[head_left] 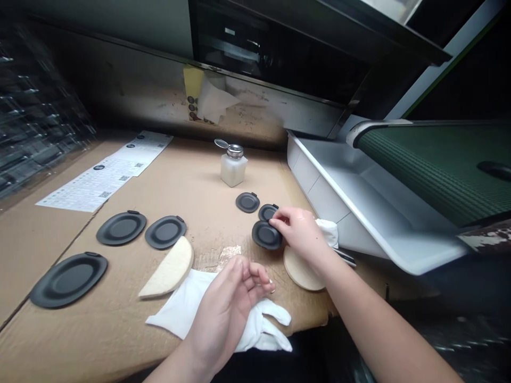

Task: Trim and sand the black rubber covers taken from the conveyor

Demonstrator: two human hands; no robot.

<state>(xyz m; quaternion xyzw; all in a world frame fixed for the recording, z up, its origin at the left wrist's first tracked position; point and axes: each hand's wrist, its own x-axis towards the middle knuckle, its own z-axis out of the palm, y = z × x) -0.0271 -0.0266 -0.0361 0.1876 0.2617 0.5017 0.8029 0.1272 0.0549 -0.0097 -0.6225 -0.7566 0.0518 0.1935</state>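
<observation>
My right hand (300,230) pinches the edge of a small dark rounded plastic piece (266,235) with a tab, tilted above the cardboard. A similar small piece (267,211) lies just behind it, and another small dark piece (247,202) is to its left. My left hand (235,298) is palm up with loosely curled fingers and nothing visible in it, over a white glove (183,306). Left of that hand lies a cream half-round pad (170,268). A second cream pad (301,268) is partly hidden under my right wrist.
Three larger dark rounded pieces, one of them at the front (69,279), lie on the left. A pump bottle (233,167) stands at the back, near printed sheets (107,175). A white tray (343,202) and green conveyor belt (439,159) border the right; clear plastic trays (35,106) are stacked left.
</observation>
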